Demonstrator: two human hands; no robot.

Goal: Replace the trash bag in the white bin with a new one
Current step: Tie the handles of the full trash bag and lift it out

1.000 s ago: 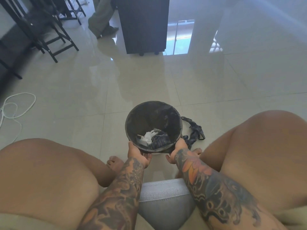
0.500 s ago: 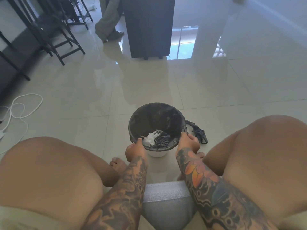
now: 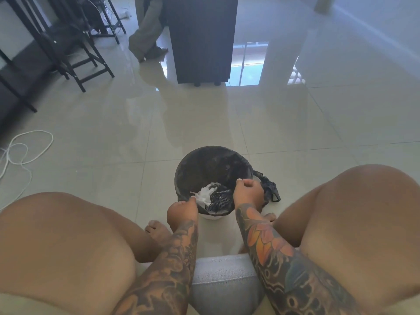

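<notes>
1. Head view, looking down btwn the knees: small round white plastic bin [image 3: 212, 216] sits on the glossy beige tiled floor [image 3: 204, 123], just ahead of the seated person's bare feet. Only a sliver of white shows at its base; the rest is covered by the thin black plastic trash bag [image 3: 204, 169] lining it and folded over the rim.
2. Inside the bag, near side: crumpled white paper [image 3: 205, 194] and a dark ribbed item I can't identify.
3. Another bunched piece of thin black plastic [image 3: 269, 189] lies on the floor touching the bin's right side, prob. the new bag, can't confirm.
4. Step in hand, my read: freeing the old bag's edge off the rim. Do it well by peeling evenly w/ both hands, working round the rim, then gathering the mouth shut before lifting so the paper stays in. Pull slow; film this thin tears easily, and the light bin may lift w/ it.
5. Left hand [image 3: 181, 212]: curled shut at the near-left rim, fingers pinching the bag edge.
6. Right hand [image 3: 248, 193]: also closed, knuckles up, at the right rim, apparently gripping bag film there; the exact pinch is hidden under the hand.
</notes>
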